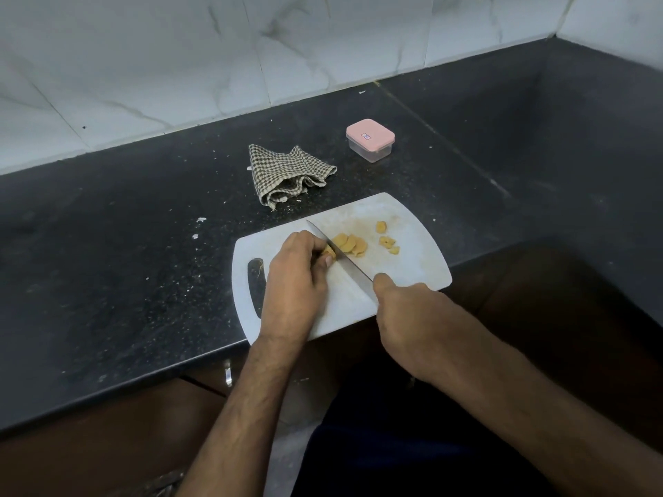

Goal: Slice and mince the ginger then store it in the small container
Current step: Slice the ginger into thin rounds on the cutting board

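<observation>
A white cutting board (412, 260) lies at the counter's front edge. My left hand (294, 278) pinches a small stub of ginger (328, 251) on it. Against that stub rests the blade of a knife (341, 258), whose handle my right hand (409, 310) grips. Several cut ginger slices (349, 243) lie in a fanned row just right of the blade. A few smaller ginger chunks (386, 240) sit further right on the board. The small clear container (370, 140) with its pink lid on stands behind the board, toward the wall.
A checked cloth (287, 174) lies crumpled on the black counter (125, 245) between board and wall. White tiled wall (215, 55) behind. The counter turns a corner at the right. Brown cabinet fronts (107, 453) below the front edge.
</observation>
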The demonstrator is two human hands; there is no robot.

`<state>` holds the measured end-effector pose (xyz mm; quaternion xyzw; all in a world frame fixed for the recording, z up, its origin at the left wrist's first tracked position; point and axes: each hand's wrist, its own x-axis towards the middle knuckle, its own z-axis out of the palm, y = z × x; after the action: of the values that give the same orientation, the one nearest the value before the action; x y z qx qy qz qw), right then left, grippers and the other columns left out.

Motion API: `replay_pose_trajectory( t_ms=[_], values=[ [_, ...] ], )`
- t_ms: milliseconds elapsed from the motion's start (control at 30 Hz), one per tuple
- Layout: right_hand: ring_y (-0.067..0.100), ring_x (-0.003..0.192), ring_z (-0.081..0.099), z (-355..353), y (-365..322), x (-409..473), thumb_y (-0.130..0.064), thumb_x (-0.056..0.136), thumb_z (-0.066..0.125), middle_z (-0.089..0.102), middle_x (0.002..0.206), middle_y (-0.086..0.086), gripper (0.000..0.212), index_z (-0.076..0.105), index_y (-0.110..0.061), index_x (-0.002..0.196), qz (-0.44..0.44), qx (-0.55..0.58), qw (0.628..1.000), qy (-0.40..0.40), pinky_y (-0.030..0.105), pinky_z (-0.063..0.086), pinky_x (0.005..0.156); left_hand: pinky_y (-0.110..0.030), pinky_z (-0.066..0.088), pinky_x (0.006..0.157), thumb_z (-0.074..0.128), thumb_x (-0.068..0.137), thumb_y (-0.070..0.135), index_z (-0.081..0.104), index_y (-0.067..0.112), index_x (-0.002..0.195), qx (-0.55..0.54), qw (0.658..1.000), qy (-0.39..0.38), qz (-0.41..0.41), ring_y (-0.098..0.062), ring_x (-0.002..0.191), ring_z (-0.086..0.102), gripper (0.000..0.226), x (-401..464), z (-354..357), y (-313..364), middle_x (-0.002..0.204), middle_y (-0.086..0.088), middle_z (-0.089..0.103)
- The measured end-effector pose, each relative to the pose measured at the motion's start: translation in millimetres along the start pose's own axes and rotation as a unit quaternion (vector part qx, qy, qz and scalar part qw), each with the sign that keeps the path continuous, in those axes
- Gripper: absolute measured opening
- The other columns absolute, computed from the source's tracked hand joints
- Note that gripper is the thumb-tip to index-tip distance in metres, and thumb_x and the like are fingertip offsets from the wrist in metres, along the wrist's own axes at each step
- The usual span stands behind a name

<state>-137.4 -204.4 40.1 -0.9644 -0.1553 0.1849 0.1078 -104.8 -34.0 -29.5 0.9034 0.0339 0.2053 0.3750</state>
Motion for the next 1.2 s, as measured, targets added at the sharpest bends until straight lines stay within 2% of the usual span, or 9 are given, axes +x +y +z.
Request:
replay_pose_trajectory(
  t_ms=[133, 233, 333, 433, 567, 867, 1067, 1200],
  values=[
    [0.021, 0.082, 0.058, -2, 14, 4, -0.021, 0.101, 0.038, 0.050, 0.082, 0.001, 0.009, 0.042, -0.021, 0.110, 0.000, 0.004, 1.000, 0.022, 0.038, 0.051, 0.067, -0.040, 0.054, 0.088, 0.063, 0.096, 0.010, 0.058, 0.024, 0.104, -0.012, 1.000, -0.013, 0.003, -0.011, 0.094, 0.064, 0.017, -2, 2, 0, 0.100, 0.008, 0.066],
    [0.020, 0.080, 0.059, -4, 22, 2, -0.029, 0.103, 0.036, 0.055, 0.083, -0.001, 0.013, 0.047, -0.022, 0.107, -0.002, -0.004, 0.999, 0.051, 0.038, 0.055, 0.070, -0.038, 0.053, 0.090, 0.060, 0.097, 0.008, 0.052, 0.031, 0.115, -0.012, 1.000, -0.028, 0.007, -0.009, 0.098, 0.064, 0.030, -4, 2, 6, 0.105, 0.009, 0.066],
    [0.019, 0.082, 0.059, -7, 20, -2, -0.036, 0.104, 0.036, 0.054, 0.082, -0.003, 0.016, 0.045, -0.023, 0.102, -0.001, -0.005, 0.998, 0.061, 0.038, 0.054, 0.072, -0.038, 0.053, 0.086, 0.058, 0.098, 0.008, 0.048, 0.033, 0.118, -0.003, 1.000, -0.028, 0.013, -0.010, 0.097, 0.061, 0.033, -4, -1, 6, 0.107, 0.007, 0.063],
    [0.021, 0.087, 0.061, -7, 20, -4, -0.037, 0.104, 0.037, 0.059, 0.089, -0.002, 0.020, 0.047, -0.027, 0.118, -0.011, -0.024, 0.997, 0.076, 0.040, 0.057, 0.076, -0.035, 0.051, 0.082, 0.056, 0.099, 0.009, 0.051, 0.031, 0.121, 0.016, 0.999, -0.031, 0.032, -0.010, 0.095, 0.058, 0.032, -3, -1, 5, 0.107, 0.006, 0.057],
    [0.021, 0.095, 0.063, -5, 21, -4, -0.041, 0.104, 0.041, 0.064, 0.103, 0.000, 0.034, 0.039, -0.035, 0.137, -0.015, -0.047, 0.996, 0.070, 0.040, 0.058, 0.080, -0.030, 0.048, 0.076, 0.055, 0.100, 0.009, 0.056, 0.027, 0.118, 0.035, 0.997, -0.033, 0.055, -0.009, 0.090, 0.054, 0.025, -4, 1, 5, 0.104, 0.006, 0.051],
    [0.020, 0.104, 0.061, -13, 26, -9, -0.047, 0.102, 0.045, 0.064, 0.112, -0.004, 0.043, 0.039, -0.040, 0.144, -0.030, -0.011, 0.996, 0.086, 0.035, 0.053, 0.082, -0.020, 0.045, 0.073, 0.052, 0.102, 0.015, 0.059, 0.030, 0.119, 0.042, 0.996, -0.052, 0.066, -0.009, 0.086, 0.052, 0.024, -4, 1, 5, 0.099, 0.006, 0.043],
    [0.019, 0.107, 0.058, -15, 27, -4, -0.049, 0.102, 0.045, 0.063, 0.116, -0.005, 0.044, 0.039, -0.042, 0.144, -0.034, 0.013, 0.997, 0.069, 0.033, 0.051, 0.082, -0.032, 0.052, 0.082, 0.051, 0.097, 0.009, 0.058, 0.036, 0.125, 0.063, 0.993, -0.076, 0.063, -0.015, 0.095, 0.051, 0.040, -5, 3, 5, 0.102, 0.003, 0.039],
    [0.020, 0.105, 0.058, -18, 26, -2, -0.047, 0.101, 0.045, 0.064, 0.111, -0.007, 0.040, 0.041, -0.045, 0.140, -0.043, 0.087, 0.993, 0.062, 0.040, 0.054, 0.089, -0.040, 0.051, 0.088, 0.052, 0.099, 0.009, 0.041, 0.030, 0.132, 0.014, 0.997, -0.049, 0.060, -0.015, 0.099, 0.056, 0.040, -5, 2, 6, 0.109, 0.003, 0.052]
  ],
)
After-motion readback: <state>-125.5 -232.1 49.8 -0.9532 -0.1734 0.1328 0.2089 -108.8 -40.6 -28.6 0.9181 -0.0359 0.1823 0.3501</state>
